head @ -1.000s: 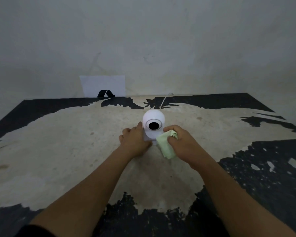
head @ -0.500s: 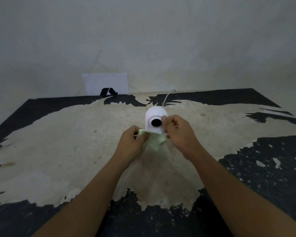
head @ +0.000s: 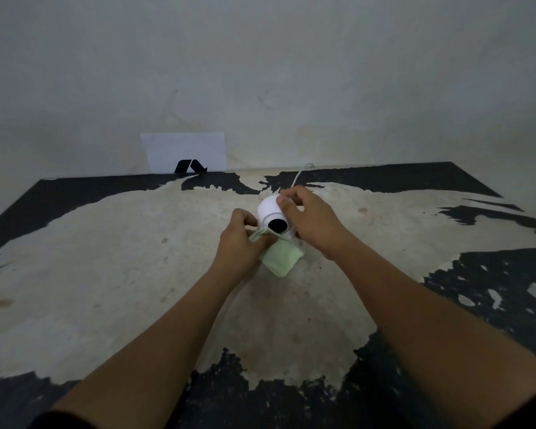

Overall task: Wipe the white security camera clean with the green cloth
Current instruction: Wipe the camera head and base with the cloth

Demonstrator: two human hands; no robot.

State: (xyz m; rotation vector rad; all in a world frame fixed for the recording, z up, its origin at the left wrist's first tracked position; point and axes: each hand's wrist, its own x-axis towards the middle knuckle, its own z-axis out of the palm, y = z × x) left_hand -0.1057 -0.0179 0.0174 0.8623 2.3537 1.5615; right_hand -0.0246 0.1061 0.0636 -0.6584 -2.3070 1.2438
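Observation:
The white security camera [head: 269,213] is a round head with a black lens, set in the middle of the worn table. My right hand [head: 311,222] is shut on the head's right side and top, tilting it so the lens faces down towards me. My left hand [head: 241,243] grips the pale green cloth [head: 280,259] against the camera's lower left. The cloth hangs in front of the base and hides it.
A white cable [head: 300,173] runs from the camera to the back edge of the table [head: 106,258]. A white card [head: 183,151] with a black mark leans on the wall at the back left.
The green cloth passed from my right hand to my left hand. My right hand rose from the base onto the camera's head, and the head tilted down.

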